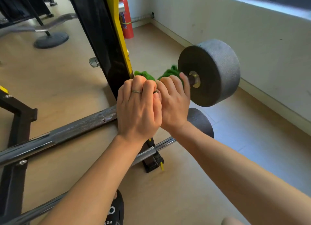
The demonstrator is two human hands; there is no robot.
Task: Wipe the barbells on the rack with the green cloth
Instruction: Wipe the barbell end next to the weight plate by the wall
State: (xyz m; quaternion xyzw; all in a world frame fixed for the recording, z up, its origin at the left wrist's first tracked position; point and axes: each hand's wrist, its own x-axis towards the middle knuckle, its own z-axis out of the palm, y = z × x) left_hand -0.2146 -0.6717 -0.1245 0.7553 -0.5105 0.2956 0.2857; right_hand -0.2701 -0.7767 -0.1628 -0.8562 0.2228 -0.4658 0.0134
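A green cloth (146, 75) is wrapped round the upper barbell's shaft, just left of its grey weight head (212, 70). Side by side, my left hand (138, 107) and my right hand (173, 100) both grip the cloth-covered shaft. The shaft under my hands is hidden. My right fingers lie close to the brass collar (195, 79). A second barbell (55, 137) with a knurled chrome shaft lies lower on the rack, and its grey head (201, 122) shows under my right wrist. The chrome shaft of a third barbell (33, 213) crosses the bottom left.
The rack's black and yellow upright (107, 39) stands just left of my hands. A red fire extinguisher (126, 17) stands in the corner behind it. The wall and skirting (252, 39) run along the right. A curl bar on a round-based stand (50, 39) is at the far left.
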